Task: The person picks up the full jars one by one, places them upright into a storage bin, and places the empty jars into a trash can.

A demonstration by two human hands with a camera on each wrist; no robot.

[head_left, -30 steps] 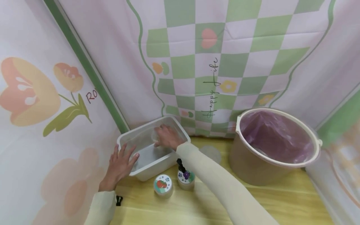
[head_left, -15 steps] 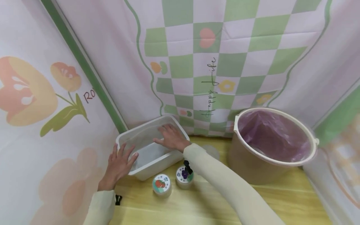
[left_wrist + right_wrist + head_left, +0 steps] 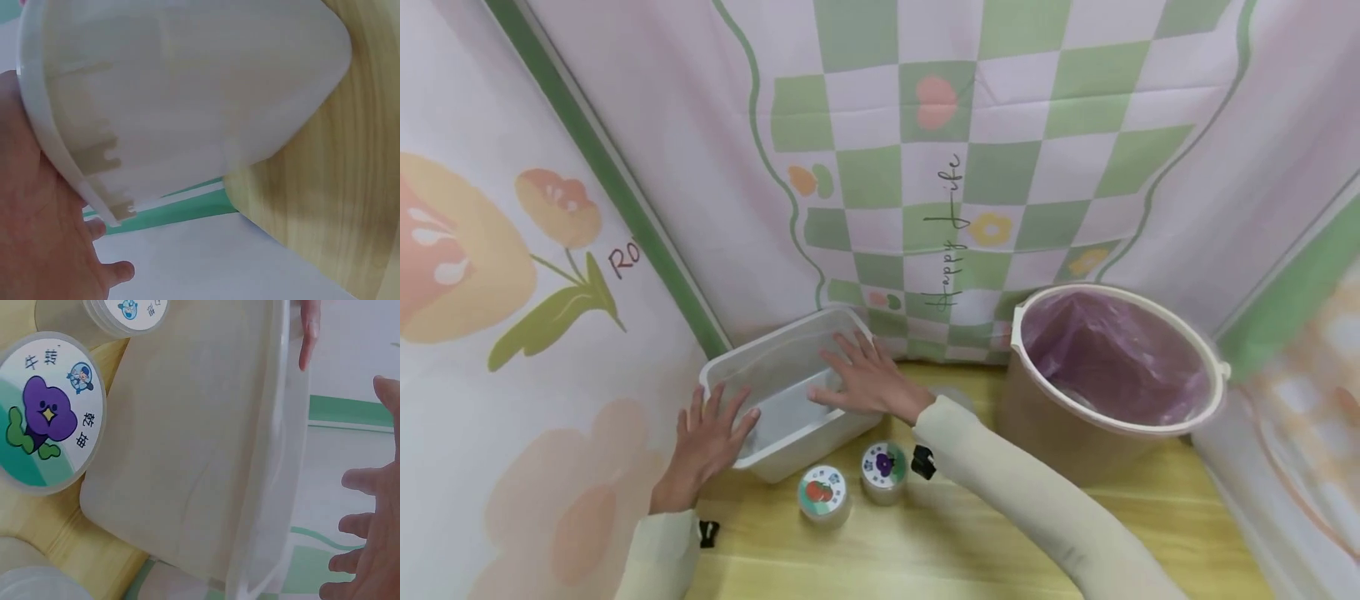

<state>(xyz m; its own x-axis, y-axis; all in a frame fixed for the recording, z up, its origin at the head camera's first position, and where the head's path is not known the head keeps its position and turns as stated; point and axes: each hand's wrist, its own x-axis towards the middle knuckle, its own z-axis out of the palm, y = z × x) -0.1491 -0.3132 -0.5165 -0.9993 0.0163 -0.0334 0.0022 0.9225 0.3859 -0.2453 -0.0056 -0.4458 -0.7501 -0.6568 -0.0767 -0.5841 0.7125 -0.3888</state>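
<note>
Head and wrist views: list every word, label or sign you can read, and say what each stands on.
"happy life", in script running up the checked backdrop cloth.
"Ro", cut off by a fold, on the flowered cloth at left.
Purple-fruit lid: cartoon fruit, a round badge and two Chinese characters, which I cannot read with confidence.
Red-fruit lid: print too small to read.
Clear plastic tub and lined bucket: no text.

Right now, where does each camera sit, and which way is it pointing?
Head: looks forward and down at the clear tub, both hands and sleeves, two lidded cups, bucket.
Left wrist: beside the left hand, looking along the tub's outer wall.
Right wrist: behind the right hand, looking at the tub's side and the purple-label cup.
All three share the tub.
</note>
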